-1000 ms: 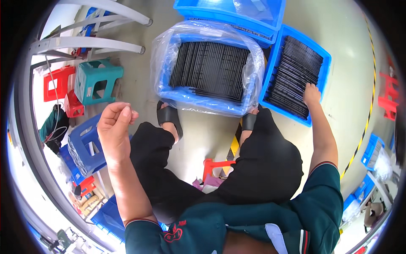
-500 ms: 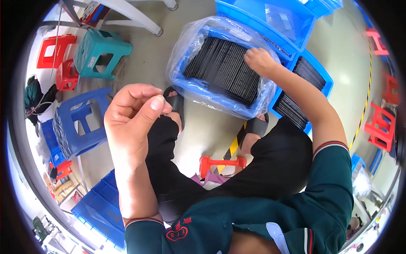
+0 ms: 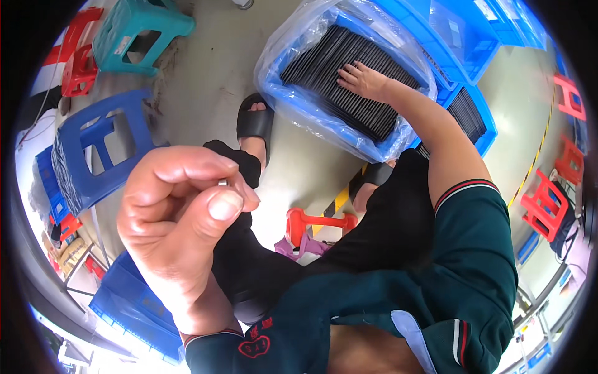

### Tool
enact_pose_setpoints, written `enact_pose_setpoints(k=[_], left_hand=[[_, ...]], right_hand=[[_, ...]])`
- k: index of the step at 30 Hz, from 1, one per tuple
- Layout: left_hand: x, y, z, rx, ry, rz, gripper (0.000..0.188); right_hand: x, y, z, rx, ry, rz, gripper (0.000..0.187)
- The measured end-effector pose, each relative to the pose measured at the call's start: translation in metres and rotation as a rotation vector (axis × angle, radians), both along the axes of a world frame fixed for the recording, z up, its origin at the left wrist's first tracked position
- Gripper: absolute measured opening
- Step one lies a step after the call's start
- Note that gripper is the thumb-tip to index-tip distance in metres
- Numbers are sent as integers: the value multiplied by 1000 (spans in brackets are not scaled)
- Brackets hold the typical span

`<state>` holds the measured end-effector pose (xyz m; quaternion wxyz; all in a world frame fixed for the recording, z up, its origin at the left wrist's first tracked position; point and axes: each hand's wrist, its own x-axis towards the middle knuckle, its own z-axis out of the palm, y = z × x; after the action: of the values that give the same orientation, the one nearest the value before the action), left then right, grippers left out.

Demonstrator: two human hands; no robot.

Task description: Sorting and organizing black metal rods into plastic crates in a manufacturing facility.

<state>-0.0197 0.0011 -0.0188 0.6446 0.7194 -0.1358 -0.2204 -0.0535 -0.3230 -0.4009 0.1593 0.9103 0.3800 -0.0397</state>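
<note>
Black strips (image 3: 330,68) lie massed inside the lined bin (image 3: 293,121), which I take as my landmark. That bin is blue, low-walled and draped in clear, crinkled plastic bunched over its rim. I can see a second bin (image 3: 490,134), also blue, just beside it on the right, with more dark strips partly hidden behind the right forearm.

Left of the lined bin, well apart from it, I have a blue stool (image 3: 134,112) on the floor.

The strips themselves are long, thin and straight, packed side by side across the lined bin's short way. Fine pale glints make the layer look ribbed.

On the near side of the lined bin, toward its left, I see the left hand (image 3: 171,215) raised and curled, its thumb pinched against its fingers. Inside the lined bin, the right hand (image 3: 364,82) is palm down on the strips, fingers partly spread; I cannot tell whether it has hold of one.

Smallest is a pale, shiny bit (image 3: 222,182) in the left hand's pinch; I cannot make out its full shape.
</note>
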Motion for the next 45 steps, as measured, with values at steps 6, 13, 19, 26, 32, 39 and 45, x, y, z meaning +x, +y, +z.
enact_pose_setpoints(k=[6,13,19,26,32,39,45], left_hand=[[6,11,-3,-10,-35,35,29],[9,15,-6,4,-70,56,29],[9,17,-3,17,-61,71,28],[7,12,0,16,-54,45,25],[2,8,-2,17,-42,33,23],[-2,2,-3,-39,-41,46,21],[-5,7,4,-40,25,56,20]], right_hand=[[26,10,-5,53,1,27,25],[40,21,0,53,143,-86,12],[26,22,5,92,111,-153,9],[5,7,9,72,157,-97,9],[5,3,13,139,148,-112,11],[-4,-1,27,133,271,-200,10],[-20,29,76,-98,620,-492,22]])
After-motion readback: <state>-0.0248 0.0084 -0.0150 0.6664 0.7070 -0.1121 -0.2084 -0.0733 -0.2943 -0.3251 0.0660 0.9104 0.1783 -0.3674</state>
